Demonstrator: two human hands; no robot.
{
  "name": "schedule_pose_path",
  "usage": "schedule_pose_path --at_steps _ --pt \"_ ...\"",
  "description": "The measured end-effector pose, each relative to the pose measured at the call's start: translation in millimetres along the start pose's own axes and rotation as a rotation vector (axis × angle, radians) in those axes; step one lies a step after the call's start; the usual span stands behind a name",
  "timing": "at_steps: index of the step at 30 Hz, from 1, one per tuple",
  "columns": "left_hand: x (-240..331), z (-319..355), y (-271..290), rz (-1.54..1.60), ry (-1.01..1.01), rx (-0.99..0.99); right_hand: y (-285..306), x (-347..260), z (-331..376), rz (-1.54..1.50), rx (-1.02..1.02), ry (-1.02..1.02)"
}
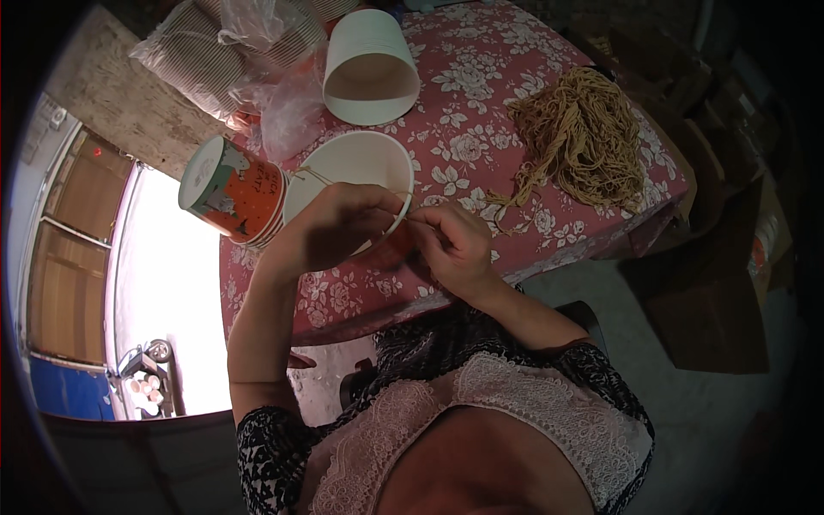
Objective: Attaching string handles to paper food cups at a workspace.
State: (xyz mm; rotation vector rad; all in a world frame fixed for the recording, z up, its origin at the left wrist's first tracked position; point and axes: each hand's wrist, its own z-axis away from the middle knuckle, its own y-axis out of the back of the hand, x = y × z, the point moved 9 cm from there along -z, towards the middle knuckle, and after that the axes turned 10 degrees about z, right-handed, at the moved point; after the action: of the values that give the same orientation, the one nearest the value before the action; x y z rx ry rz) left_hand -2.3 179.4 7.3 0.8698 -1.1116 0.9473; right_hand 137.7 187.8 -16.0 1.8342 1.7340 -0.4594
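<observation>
A white-lined bucket (378,159) stands tilted at the near part of the table, its open mouth toward me. My left hand (343,219) reaches over its mouth, with bent fingers closed on the right side of the rim. Just outside that same rim, my right hand (455,245) is closed in a pinch, its fingertips meeting the left ones. Whatever the right fingertips pinch is too small to make out. A thin tan cord (313,175) shows against the bucket's left inner wall, and part of it is hidden behind my left hand.
Left of the bucket lies a stack of orange and green printed buckets (245,193). A white bucket (369,81) lies on its side behind. Plastic-wrapped stacked containers (202,64) fill the far left. A tan cord heap (588,142) covers the table's right; cardboard boxes (704,292) stand beyond.
</observation>
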Motion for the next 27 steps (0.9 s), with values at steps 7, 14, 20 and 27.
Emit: schedule_pose_path --at_steps 7,14,20,27 --pt "13.4 -3.5 -4.1 -0.211 -0.157 -0.008 -2.0 2.4 0.9 -0.024 0.027 -0.025" --pt "11.4 -9.0 2.1 -0.438 -0.154 0.056 -2.6 -1.4 -1.1 -0.019 0.026 0.018" --pt "7.5 -12.8 1.9 -0.391 -0.102 0.076 -2.2 -2.3 0.3 -0.005 0.026 0.033" --pt "-1.2 1.3 15.1 -0.115 -0.063 0.127 8.3 -1.3 -14.0 0.017 -0.193 -0.057"
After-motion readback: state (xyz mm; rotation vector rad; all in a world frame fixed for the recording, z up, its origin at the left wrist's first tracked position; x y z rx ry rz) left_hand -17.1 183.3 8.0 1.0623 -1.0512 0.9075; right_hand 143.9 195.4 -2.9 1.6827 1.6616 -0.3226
